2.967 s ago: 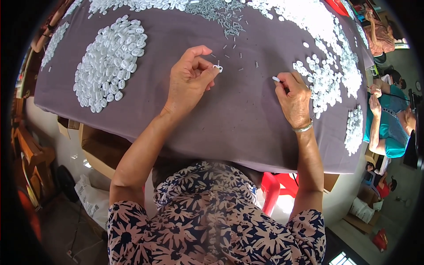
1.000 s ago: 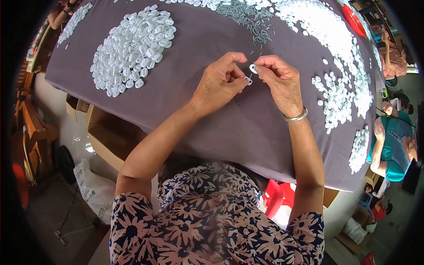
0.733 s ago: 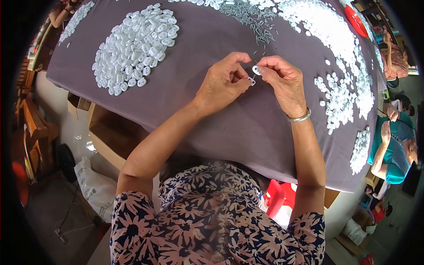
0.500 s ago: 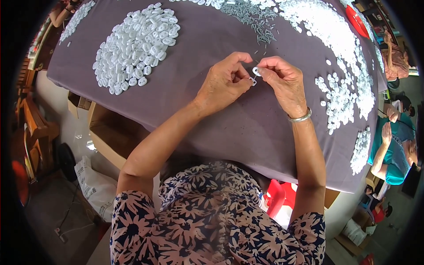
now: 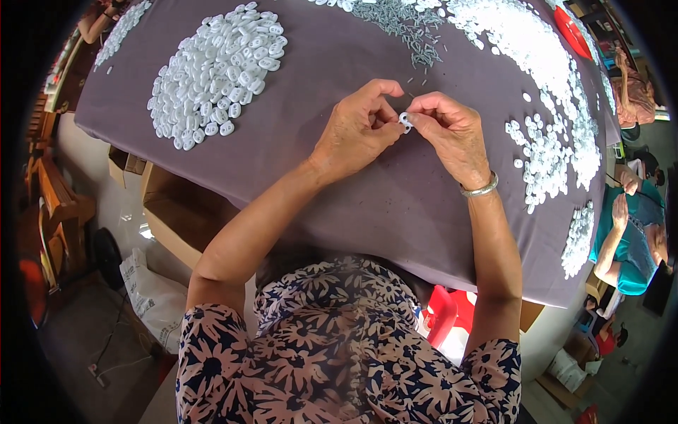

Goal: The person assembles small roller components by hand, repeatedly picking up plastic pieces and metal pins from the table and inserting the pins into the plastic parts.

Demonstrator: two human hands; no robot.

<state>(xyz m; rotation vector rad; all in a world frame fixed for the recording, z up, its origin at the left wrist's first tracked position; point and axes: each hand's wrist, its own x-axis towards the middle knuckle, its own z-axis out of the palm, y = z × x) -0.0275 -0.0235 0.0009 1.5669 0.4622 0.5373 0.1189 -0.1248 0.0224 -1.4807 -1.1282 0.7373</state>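
My left hand (image 5: pixel 357 127) and my right hand (image 5: pixel 448 131) meet over the middle of a table covered in purple-grey cloth (image 5: pixel 395 205). Between their fingertips they pinch a small white plastic piece (image 5: pixel 405 119) pressed together with a second one. A silver bangle (image 5: pixel 479 189) sits on my right wrist. A round heap of white plastic pieces (image 5: pixel 212 71) lies to the left. A long band of loose white pieces (image 5: pixel 551 134) runs down the right side. Small grey metal pins (image 5: pixel 406 28) lie scattered at the far side.
An open cardboard box (image 5: pixel 176 219) stands under the table's left edge, with a white bag (image 5: pixel 148 297) below it. A red stool (image 5: pixel 441 314) shows under the table. A person in a teal top (image 5: pixel 625 233) sits at the right. A red dish (image 5: pixel 571 32) lies far right.
Three seconds ago my hands were apart, each holding one small piece. They have come together, and the two white pieces now touch between my fingertips.
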